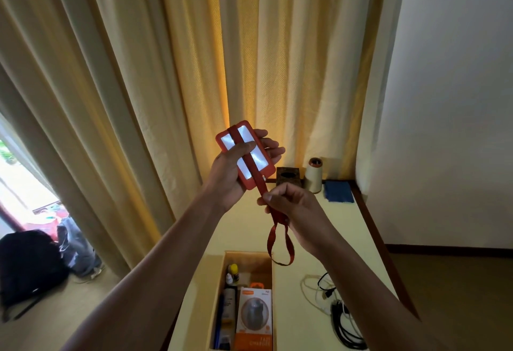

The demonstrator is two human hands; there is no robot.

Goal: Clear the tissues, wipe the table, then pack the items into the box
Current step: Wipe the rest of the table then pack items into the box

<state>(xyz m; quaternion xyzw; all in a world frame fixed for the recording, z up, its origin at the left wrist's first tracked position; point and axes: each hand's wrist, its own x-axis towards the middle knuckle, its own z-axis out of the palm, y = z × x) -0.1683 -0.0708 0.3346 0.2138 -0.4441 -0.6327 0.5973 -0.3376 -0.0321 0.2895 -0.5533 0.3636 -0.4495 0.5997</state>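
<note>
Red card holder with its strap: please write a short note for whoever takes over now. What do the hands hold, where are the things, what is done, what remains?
Left hand grips the card holder, thumb over the strap. Right hand pinches the strap just below it; the loop hangs down.
Box stands open on the table, bottles and a charger pack inside.
Done: no loose tissues in view; some items packed. Wiping cannot be judged.
Left: put the holder in the box, then probably the cables beside it.
</note>
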